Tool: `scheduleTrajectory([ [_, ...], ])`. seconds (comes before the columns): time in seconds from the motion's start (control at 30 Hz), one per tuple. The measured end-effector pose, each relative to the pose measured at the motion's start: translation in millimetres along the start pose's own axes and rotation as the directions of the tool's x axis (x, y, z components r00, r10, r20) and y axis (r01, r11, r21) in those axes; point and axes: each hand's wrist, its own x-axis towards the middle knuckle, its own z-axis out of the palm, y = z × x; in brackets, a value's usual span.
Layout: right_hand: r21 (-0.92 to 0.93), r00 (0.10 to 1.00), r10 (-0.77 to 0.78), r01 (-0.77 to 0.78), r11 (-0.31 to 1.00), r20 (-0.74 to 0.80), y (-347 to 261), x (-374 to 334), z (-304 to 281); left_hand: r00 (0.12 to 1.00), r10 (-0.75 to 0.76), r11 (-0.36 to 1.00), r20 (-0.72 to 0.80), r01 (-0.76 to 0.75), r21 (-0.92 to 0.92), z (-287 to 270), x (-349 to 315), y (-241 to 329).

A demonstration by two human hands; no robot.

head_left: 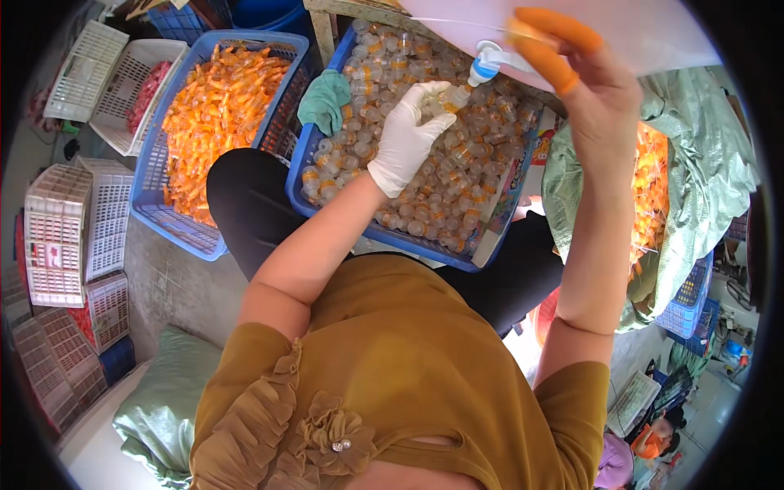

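Note:
My left hand, in a white glove, grips a small clear bottle with a yellowish tint. The bottle's mouth is up against the blue-and-white tap of a large pale pink container. Higher up and to the right of the tap is my right hand, with orange covers on its fingertips. Its thumb and fingers come together in a pinch, blurred at the tips; a thin pale line runs to them, but what they hold is unclear. Under both hands, a blue basket holds many small clear bottles with orange bands.
Orange pieces fill another blue basket at the left. A green cloth hangs over the near basket's rim. White crates stand at far left. On the right, a green sack holds more orange pieces. People sit at lower right.

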Motion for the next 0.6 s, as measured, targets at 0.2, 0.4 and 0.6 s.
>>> scheduleTrajectory([
  [0.2,0.071,0.992,0.124,-0.125,0.99,0.009,36,-12,27,0.999,-0.035,0.992,-0.013,0.033,-0.12,9,5,-9],
  [0.4,0.338,0.969,0.238,-0.204,0.919,-0.06,43,-16,27,0.999,-0.052,0.99,-0.006,0.051,-0.129,10,6,-11],
  [0.6,0.455,0.965,0.254,-0.201,0.867,-0.058,60,-19,28,0.998,-0.065,0.986,0.005,0.065,-0.155,9,8,-11],
])
